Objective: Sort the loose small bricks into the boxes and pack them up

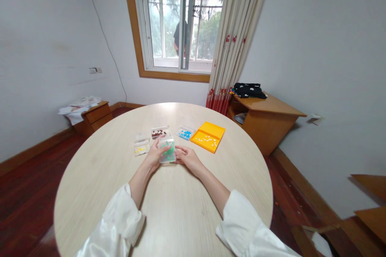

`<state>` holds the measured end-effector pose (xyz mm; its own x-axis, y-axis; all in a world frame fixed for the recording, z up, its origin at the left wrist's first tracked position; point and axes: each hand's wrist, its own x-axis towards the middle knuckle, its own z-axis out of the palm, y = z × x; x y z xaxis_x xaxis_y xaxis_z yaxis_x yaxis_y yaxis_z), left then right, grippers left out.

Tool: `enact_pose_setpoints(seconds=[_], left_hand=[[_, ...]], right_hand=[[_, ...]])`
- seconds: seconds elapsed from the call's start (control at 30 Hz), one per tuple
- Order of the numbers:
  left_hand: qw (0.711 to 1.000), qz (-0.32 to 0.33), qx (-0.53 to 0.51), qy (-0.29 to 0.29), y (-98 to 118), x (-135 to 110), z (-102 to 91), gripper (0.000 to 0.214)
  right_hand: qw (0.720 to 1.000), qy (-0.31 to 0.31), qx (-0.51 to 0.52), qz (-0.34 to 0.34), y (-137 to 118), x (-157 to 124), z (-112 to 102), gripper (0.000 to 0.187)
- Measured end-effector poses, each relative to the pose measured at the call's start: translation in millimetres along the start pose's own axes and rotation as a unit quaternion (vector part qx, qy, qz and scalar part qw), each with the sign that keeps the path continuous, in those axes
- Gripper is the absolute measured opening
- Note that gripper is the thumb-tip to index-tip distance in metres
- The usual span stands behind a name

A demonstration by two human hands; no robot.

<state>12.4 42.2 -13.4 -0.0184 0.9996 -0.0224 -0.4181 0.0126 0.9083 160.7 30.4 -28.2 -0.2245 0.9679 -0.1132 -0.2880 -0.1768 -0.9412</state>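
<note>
Between my hands is a clear plastic box (167,155) with small green pieces inside, tilted toward me over the table. My left hand (155,156) grips its left side, the thumb lying across the front. On the right side, my right hand (187,156) holds the box by its edge with curled fingers. Behind it stand a clear box of dark brown pieces (159,132) and a clear box of blue pieces (184,133). A clear box of yellow pieces (141,148) is to the left of my left hand. An open yellow case (208,133) with small white pieces lies to the right.
Everything rests on a round pale wooden table (171,217). Past its right rim is a wooden cabinet (271,108) with dark folded cloth (249,90) on top. A small wooden stand (97,117) with papers is at the left. A person (180,38) shows through the window.
</note>
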Motion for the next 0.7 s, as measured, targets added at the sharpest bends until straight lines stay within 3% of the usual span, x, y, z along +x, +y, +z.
enact_pose_setpoints(seconds=[0.23, 0.7], left_hand=[[0.998, 0.005, 0.053, -0.031, -0.2, -3.9, 2.0, 0.084], [0.996, 0.005, 0.08, -0.028, -1.7, -2.5, 0.5, 0.084]], right_hand=[[1.0, -0.009, -0.02, -0.021, 3.2, 2.2, 0.3, 0.041], [1.0, 0.013, -0.005, -0.018, -4.9, -4.9, 6.9, 0.039]])
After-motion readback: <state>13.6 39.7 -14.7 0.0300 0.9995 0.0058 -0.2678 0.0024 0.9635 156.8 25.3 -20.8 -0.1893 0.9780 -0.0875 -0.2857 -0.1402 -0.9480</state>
